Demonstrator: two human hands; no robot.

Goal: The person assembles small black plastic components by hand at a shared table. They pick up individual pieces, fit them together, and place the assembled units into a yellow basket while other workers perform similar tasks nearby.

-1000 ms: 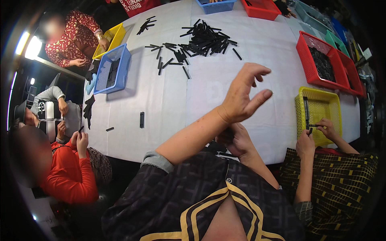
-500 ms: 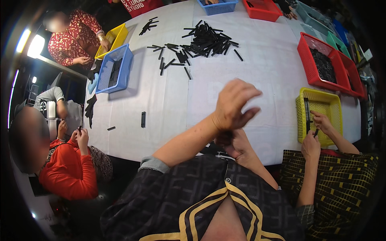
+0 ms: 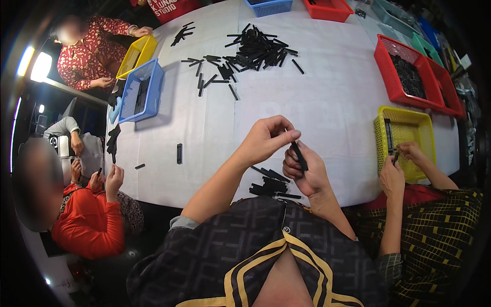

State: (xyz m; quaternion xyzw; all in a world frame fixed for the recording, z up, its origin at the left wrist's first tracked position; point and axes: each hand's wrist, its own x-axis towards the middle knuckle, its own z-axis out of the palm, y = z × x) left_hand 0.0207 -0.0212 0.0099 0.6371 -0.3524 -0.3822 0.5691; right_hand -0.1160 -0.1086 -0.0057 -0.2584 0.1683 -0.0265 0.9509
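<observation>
- White-covered tabletop [image 3: 204,133], spanning the middle of the frame
- Black stick [image 3: 299,157], one, slanted, centre of the frame, raised above the tabletop
- Right hand [image 3: 310,179], just right of centre; grip curled around the black stick
- Left hand [image 3: 267,140], centre; thumb and forefinger together at the stick's upper end; cannot tell whether its grip clasps it
- Small heap of black sticks [image 3: 271,185], lower centre, beside the right hand
- Large heap of black sticks [image 3: 258,48], upper centre
- Blue basket [image 3: 155,94], upper left, dark pieces inside
- Yellow basket [image 3: 419,128], right, co-worker's hands at it
</observation>
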